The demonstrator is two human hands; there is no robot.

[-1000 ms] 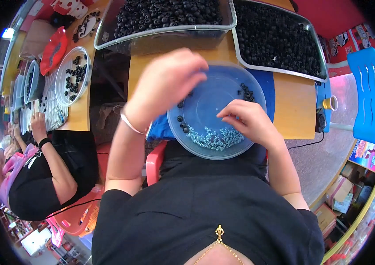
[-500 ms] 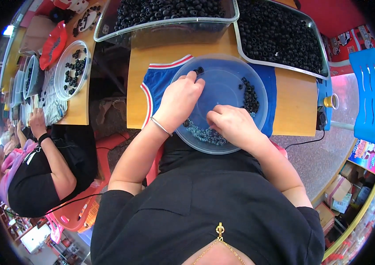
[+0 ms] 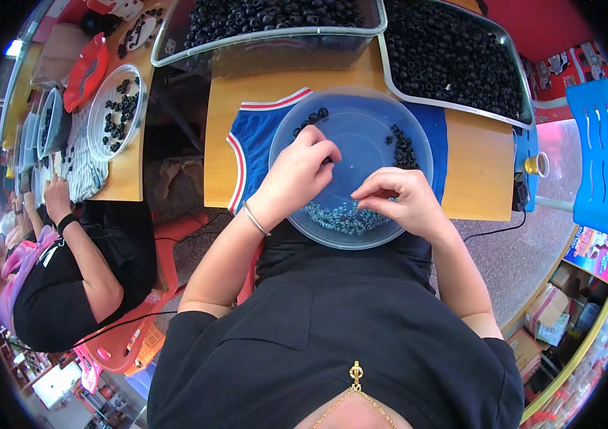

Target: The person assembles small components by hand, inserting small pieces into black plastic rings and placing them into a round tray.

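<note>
A round translucent plastic basin (image 3: 361, 132) lies in front of me. Above its left side, my left hand (image 3: 304, 166) is closed, with a small black ring-shaped part (image 3: 327, 161) at its fingertips. My right hand (image 3: 410, 200) hovers over the basin's right side, thumb and fingers pinched together; whatever is between them is too small to make out. Below the hands, small clear bluish pieces (image 3: 347, 219) form a heap along the near rim. Several black hollow parts (image 3: 405, 154) are piled at the right, and a few more black parts (image 3: 318, 114) sit at the upper left.
Beyond the basin stand a clear bin (image 3: 268, 43) and a white-rimmed tray (image 3: 454, 61), both full of black parts. Blue cloth (image 3: 257, 129) lies under the basin on the wooden table (image 3: 479, 171). To the left, another person (image 3: 79, 264) works beside a round container (image 3: 136, 114).
My left hand has drawn back from the black parts at the upper left, with one at its fingertips. My right hand has come out of the clear pieces and moved right.
</note>
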